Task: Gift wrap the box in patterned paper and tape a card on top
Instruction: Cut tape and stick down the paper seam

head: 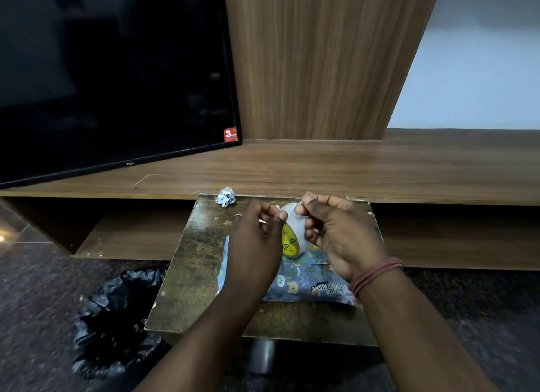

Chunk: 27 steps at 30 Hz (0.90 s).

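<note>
Yellow-white card (pixel 292 234) thin, bendy; left hand (pixel 257 245) and right hand (pixel 336 231) pinched edges above wrapped box (pixel 306 283).

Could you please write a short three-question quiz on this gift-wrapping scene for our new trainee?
1. True or false: the crumpled paper ball lies at the far edge of the small table.
2. What lies under the hands? A) patterned wrapped box B) scissors C) a book
3. Which hand wears pink wrist bands?

Key
1. True.
2. A: the wrapped box lies flat on the table.
3. The right hand; with the left hand it holds a roll of tape, white with a yellow side.
</note>
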{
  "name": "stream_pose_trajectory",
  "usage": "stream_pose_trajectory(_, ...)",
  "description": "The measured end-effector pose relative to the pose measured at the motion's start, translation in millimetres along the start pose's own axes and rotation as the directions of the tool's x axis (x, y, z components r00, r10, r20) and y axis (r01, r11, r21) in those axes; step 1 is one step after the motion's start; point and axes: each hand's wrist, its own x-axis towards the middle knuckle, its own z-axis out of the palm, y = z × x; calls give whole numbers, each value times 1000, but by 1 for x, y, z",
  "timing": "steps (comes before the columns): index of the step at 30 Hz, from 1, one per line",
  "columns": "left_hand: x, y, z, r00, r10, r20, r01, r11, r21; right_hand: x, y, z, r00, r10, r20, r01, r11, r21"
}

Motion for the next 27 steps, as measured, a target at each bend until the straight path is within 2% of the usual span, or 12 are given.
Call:
stream_pose_trajectory(2,-5,6,3,999,-52,14,53,993,-104,-1,-1,4,999,40,-25,-37,992,123)
stream_pose_trajectory(5,-11,8,4,975,-145,167,179,962,-206,-5,2,12,991,109,-78,-91,975,201)
stream_pose_trajectory(10,-1,4,-1,937,-83,339,207,914,-348,-14,3,23,981,160,-108,-144,979,146)
stream_pose_trajectory(14,4,1,-2,925,-50,376,200,906,-372,-15,1,23,982,160,-97,-144,977,160)
stream_pose_trajectory(17,9,-1,-2,901,-77,426,269,870,-413,-16,-5,19,976,218,-25,-213,966,144)
stream_pose_trajectory(20,12,-2,-4,912,-96,398,291,837,-464,-18,-12,16,959,267,92,-277,952,132)
stream_pose_trajectory(24,16,-3,-8,949,-49,311,184,887,-423,-20,-25,7,934,309,180,-344,915,213)
stream_pose_trajectory(27,16,-8,-6,944,-50,326,172,918,-358,-21,-36,-1,905,319,281,-388,890,238)
